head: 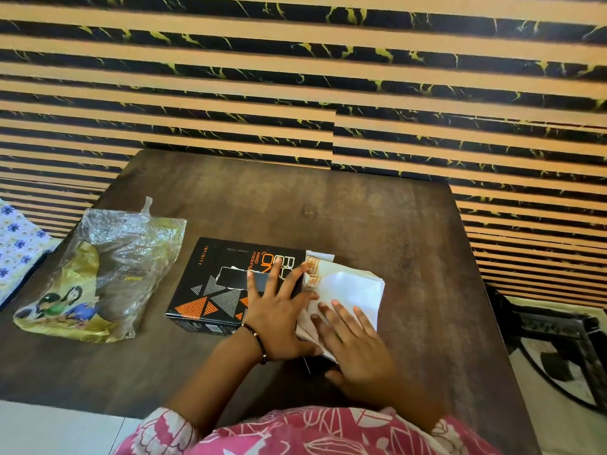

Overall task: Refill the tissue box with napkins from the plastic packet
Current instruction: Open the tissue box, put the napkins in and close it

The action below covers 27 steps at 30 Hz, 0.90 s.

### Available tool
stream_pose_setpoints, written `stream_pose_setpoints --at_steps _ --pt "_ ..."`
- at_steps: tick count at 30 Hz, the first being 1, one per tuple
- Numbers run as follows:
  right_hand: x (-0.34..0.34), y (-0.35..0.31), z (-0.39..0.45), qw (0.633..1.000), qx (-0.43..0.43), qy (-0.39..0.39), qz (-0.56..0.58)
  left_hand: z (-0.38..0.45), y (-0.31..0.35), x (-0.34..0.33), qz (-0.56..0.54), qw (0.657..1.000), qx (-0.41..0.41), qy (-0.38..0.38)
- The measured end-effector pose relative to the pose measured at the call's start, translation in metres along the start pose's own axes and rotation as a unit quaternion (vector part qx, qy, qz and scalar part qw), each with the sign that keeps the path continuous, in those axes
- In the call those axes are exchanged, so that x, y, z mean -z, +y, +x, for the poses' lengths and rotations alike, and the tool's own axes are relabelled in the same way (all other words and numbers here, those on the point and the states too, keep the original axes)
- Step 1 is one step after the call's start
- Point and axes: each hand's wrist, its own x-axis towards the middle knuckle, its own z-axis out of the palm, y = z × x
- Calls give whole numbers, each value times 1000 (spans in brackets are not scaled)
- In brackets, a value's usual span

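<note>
**Both hands flat on box and napkins at the frame's centre**

Hands first: the left hand (279, 310) lies with fingers straight and spread across the top of the black tissue box (226, 284), its fingertips reaching the box's far right part near the printed lettering. A dark beaded bracelet (258, 341) circles that wrist. The right hand (353, 339) rests palm down, fingers straight and slightly apart, pressing on a stack of white napkins (351, 285) that lies against the right end of the box; 1 napkin edge with an orange pattern shows at the stack's top left. Neither hand curls round anything.

The box sits lower centre on the dark brown table (328, 208), its slot with a torn pale rim visible just left of the left hand's fingers. Well apart, at the left of the frame, lies the crumpled clear plastic packet (101, 274) with gold print and cartoon figures. A blue-flowered cloth (16, 244) shows at the far left edge, and a pink patterned garment (295, 435) fills the bottom.
</note>
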Motion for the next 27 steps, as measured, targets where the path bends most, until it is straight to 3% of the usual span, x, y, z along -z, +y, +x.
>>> stream_pose_setpoints --at_steps 4,13,17,24,27 --pt "-13 7 9 999 -30 -17 -19 -4 2 3 0 1000 -5 -16" --pt "16 21 38 998 56 28 13 -1 -1 4 3 1000 0 -22" --pt "16 5 44 994 106 -26 22 -1 -1 4 -7 1000 7 -18" --pt "24 -7 37 989 24 -60 134 -3 -2 1 -12 1000 5 5" --pt "24 -3 27 974 -12 -71 213 -3 -4 2 -70 997 22 26"
